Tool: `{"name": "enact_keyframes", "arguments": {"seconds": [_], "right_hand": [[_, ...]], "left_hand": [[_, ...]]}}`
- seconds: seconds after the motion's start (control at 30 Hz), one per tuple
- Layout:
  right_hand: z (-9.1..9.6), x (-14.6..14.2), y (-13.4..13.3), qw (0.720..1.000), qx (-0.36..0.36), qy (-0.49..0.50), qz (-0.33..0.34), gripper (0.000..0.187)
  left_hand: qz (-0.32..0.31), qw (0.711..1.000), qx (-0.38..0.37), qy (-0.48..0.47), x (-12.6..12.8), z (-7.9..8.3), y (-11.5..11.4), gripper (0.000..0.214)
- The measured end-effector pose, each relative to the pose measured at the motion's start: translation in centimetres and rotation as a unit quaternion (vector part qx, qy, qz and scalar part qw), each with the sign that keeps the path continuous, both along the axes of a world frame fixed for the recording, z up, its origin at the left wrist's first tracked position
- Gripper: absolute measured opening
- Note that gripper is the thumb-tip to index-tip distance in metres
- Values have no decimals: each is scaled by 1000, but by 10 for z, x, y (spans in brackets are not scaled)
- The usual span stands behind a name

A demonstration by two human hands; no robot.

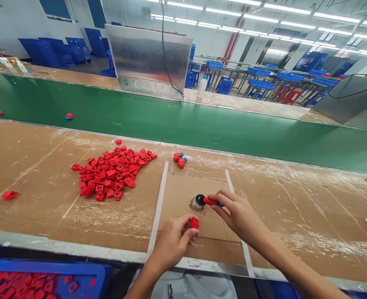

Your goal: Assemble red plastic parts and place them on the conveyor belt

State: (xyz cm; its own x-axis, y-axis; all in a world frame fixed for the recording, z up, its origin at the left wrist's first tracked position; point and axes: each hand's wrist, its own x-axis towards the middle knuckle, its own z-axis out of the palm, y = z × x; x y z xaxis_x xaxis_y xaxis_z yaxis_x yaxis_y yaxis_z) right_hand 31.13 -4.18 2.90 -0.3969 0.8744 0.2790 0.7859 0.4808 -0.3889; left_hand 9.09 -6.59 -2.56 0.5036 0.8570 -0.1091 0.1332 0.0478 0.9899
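Note:
My left hand point(173, 241) pinches a small red plastic piece point(195, 223) between thumb and fingers, just above the cardboard-covered bench. My right hand point(236, 214) grips a red and blue tool point(211, 202) whose tip rests at a small round jar point(198, 202) with a dark top. A heap of many red plastic pieces point(113, 172) lies to the left of the hands. A few red pieces with a blue bit point(179, 160) sit apart behind the jar.
A green conveyor belt point(183, 120) runs behind the bench, carrying red-and-blue parts point(69, 116) at left. A blue crate point(46, 278) of red pieces stands below the bench's front edge. A lone red piece point(10, 194) lies far left. A metal box point(149, 60) stands beyond the belt.

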Motion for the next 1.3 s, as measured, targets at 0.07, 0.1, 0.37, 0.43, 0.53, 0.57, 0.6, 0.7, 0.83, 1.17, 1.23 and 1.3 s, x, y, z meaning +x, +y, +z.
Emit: {"name": "enact_keyframes", "arguments": {"seconds": [0.07, 0.1, 0.37, 0.43, 0.53, 0.57, 0.6, 0.7, 0.83, 1.17, 1.23, 1.3], "right_hand": [[0, -1, -1, 1000, 2, 0, 2, 21], [0, -1, -1, 1000, 1, -1, 4, 21], [2, -2, -3, 1000, 0, -30, 8, 22], [3, -3, -3, 999, -1, -31, 13, 23], [3, -4, -3, 999, -6, -35, 17, 22], [3, -4, -3, 999, -7, -36, 18, 22], [3, -5, -3, 999, -8, -37, 18, 22], [4, -5, -3, 999, -6, -39, 16, 22], [9, -6, -1, 999, 0, -45, 19, 23], [18, -8, 1, 997, 55, 50, -15, 19], [16, -7, 2, 997, 57, 52, -23, 19], [13, -6, 2, 998, 38, 43, -16, 19]], "left_hand": [[-8, 1000, 12, 20, 0, 3, 0, 12], [-13, 999, 16, 27, -1, 5, 0, 12], [-25, 998, 44, 44, 1, 9, 0, 11], [-22, 998, 39, 41, 1, 9, 0, 12], [-20, 998, 39, 43, 2, 8, 0, 12], [-21, 998, 40, 45, 2, 8, 0, 12], [-22, 998, 41, 45, 1, 8, 0, 12], [-24, 998, 44, 44, 1, 8, 0, 11], [-22, 998, 47, 41, 2, 8, -1, 11], [-23, 1000, 1, 11, 1, 13, -1, 16], [-21, 1000, -9, 1, 1, 13, -1, 16], [-17, 1000, -15, -5, 1, 13, -1, 16]]}}
